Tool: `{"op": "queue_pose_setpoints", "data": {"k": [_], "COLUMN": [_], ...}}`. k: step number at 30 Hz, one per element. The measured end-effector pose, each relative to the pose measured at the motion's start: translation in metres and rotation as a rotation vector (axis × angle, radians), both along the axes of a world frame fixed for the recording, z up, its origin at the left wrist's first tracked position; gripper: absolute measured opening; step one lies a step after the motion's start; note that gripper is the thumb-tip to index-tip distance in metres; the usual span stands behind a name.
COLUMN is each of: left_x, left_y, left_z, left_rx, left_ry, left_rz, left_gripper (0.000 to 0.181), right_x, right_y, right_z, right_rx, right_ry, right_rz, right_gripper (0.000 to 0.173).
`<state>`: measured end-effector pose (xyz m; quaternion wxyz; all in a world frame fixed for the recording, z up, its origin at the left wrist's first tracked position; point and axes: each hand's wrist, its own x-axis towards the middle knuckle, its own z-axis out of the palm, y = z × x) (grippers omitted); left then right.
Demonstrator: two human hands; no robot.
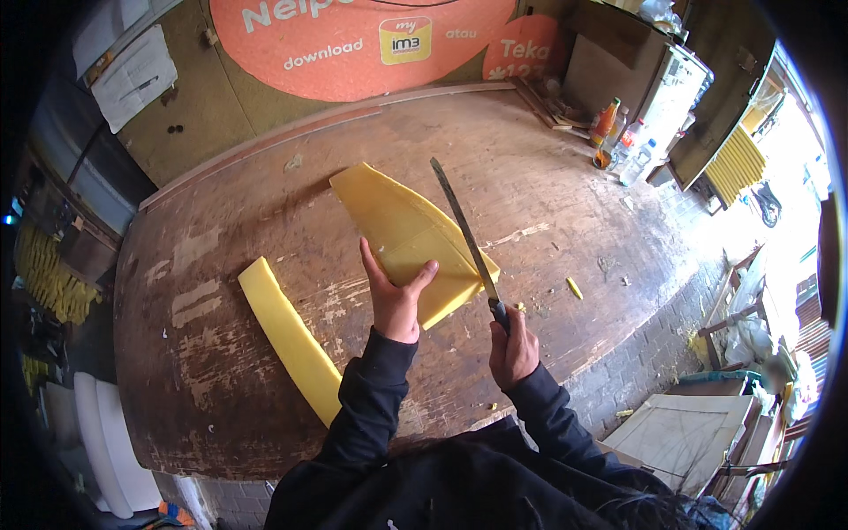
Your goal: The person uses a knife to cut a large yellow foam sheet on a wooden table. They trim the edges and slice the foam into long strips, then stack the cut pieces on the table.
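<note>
My left hand (396, 303) grips the near left side of a yellow foam block (404, 222), its thumb resting on the foam. The block has a tapered shape with angled faces. In my right hand (515, 350) is the black handle of a long-bladed knife (460, 217). The blade points away from me and lies along the block's right side; whether it touches the foam there is hard to tell. A long yellow foam strip (291, 338) lies to the left of my left hand, its near end partly behind my sleeve.
The worn wooden table (225, 404) carries a small foam offcut (574, 287) and crumbs on the right. Several bottles (637, 162) stand at its far right corner. A wooden batten (298, 136) runs along the back edge. Boards (682, 430) lean beyond the right edge.
</note>
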<state>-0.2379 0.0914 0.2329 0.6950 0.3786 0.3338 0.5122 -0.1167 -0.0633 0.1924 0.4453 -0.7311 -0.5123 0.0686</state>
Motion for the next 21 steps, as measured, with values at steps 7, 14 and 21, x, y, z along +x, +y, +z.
{"op": "queue_pose_setpoints", "data": {"k": [7,14,21], "left_x": [0.004,0.007,0.012], "left_y": [0.004,0.002,-0.005], "left_z": [-0.001,0.002,0.01], "left_rx": [0.015,-0.032,-0.045], "left_ry": [0.026,-0.076,-0.063], "left_rz": [0.045,0.024,0.029], "left_gripper": [0.106,0.108,0.107], "right_x": [-0.009,0.006,0.008], "right_y": [-0.006,-0.007,0.008], "right_z": [0.015,0.01,0.021], "right_rx": [-0.009,0.14,0.08], "right_ry": [0.08,0.02,0.012], "right_rz": [-0.046,0.009,0.009], "right_gripper": [0.022,0.019,0.017]}}
